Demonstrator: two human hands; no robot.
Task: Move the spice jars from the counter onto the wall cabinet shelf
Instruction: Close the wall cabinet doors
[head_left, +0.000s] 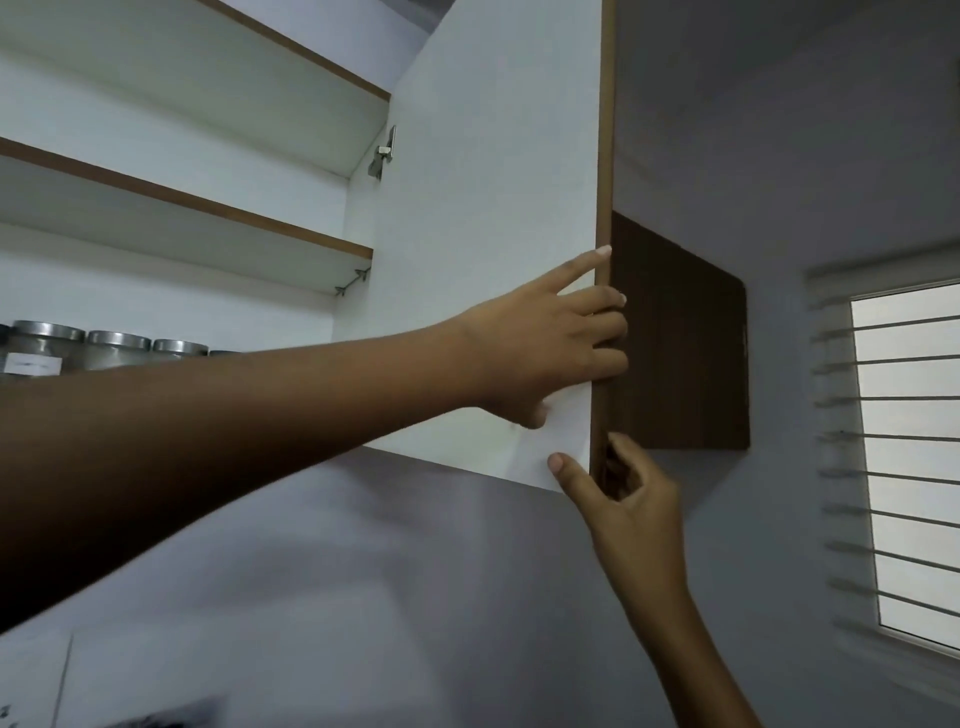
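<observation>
Hands are both up on the cabinet door, so let's sweep across. Far left, inside the cabinet (171, 301), the spice jars (47, 343) stand in a row with steel lids. Their bases are hidden behind the forearm, so the shelf under them can't be seen. The surface they came from is out of view too, so I can't tell whether more jars wait there.

Now the left hand (540, 343): it reaches right across, three fingers curled round the brown free edge of the door (493, 182), forefinger straighter along the white inner face, thumb pressed low on that face. That edge runs straight up and down.

Just below, the right hand (628, 493) pinches the door's bottom corner, thumb on the white side, fingers tucked behind.

Here's the key: the jars sit well to the left of both hands, and the open door juts toward us. Looks to me like a closing swing, leftward over the shelves.
</observation>
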